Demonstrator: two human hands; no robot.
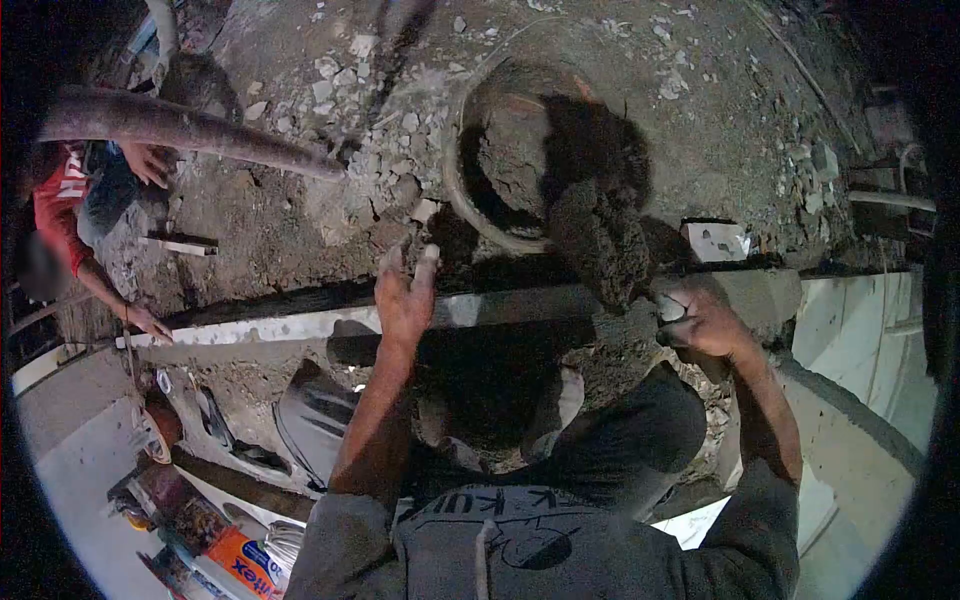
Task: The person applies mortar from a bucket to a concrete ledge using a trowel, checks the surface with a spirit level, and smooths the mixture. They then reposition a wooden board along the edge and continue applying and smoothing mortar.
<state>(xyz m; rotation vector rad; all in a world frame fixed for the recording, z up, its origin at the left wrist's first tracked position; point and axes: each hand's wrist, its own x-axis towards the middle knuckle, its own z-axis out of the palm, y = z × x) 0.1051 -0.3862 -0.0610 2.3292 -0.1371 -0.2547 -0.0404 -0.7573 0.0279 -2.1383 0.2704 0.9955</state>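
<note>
My right hand is closed at the near end of a trowel, its blade covered by a heap of dark wet mortar. The load overlaps the near right rim of a round tub with more mortar inside. My left hand has its fingers spread and pointing away from me, over a long pale straight board. This board runs left to right in front of my knees. More mortar lies below the trowel, on the near side of the board.
Another person in a red sleeve crouches at left, one hand at the board's end. A thick pole slants in at upper left. Rubble litters the ground. Sandals and an orange bag lie lower left.
</note>
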